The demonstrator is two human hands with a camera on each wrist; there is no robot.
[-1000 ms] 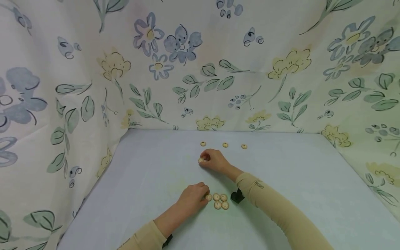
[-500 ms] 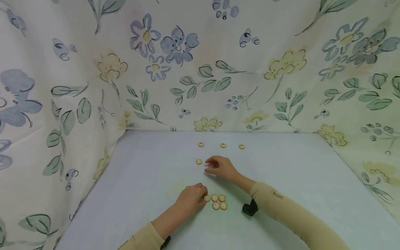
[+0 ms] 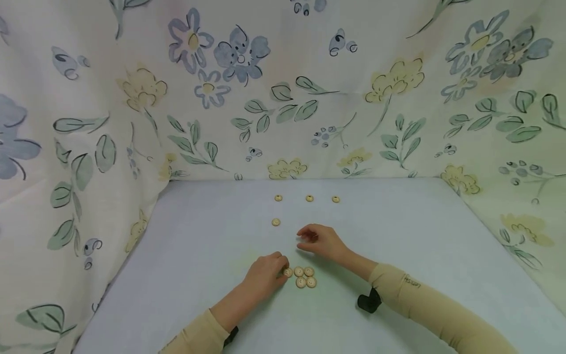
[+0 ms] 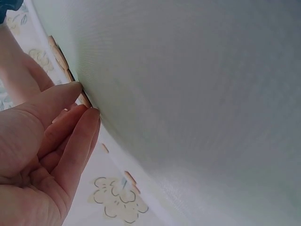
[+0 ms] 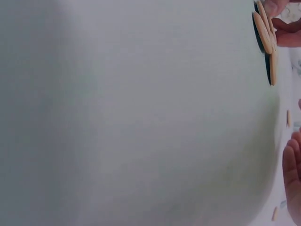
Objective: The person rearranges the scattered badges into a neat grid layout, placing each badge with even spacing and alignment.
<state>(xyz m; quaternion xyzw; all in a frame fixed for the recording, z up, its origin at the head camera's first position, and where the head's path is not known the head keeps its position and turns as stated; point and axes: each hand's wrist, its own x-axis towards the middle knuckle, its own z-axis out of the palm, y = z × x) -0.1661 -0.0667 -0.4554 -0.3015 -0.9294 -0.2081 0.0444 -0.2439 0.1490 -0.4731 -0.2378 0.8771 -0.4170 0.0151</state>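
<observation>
Pulling my right hand (image 3: 322, 241) back from the lone button (image 3: 276, 222), now at its 10 o'clock; fingers relaxed, holding nothing. Left hand (image 3: 265, 275) fingers touch the button pile (image 3: 302, 277) on the worktop (image 3: 398, 231).

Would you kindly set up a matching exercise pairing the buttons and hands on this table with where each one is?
Things:
1. row of three buttons
2. single button
3. cluster of five buttons
4. right hand

Places:
A. touched by the left hand
B. farthest back, near the floral cloth
C. between cluster and row, holding nothing
D. alone, just below the row's left end

Pairs: 1-B, 2-D, 3-A, 4-C
</observation>
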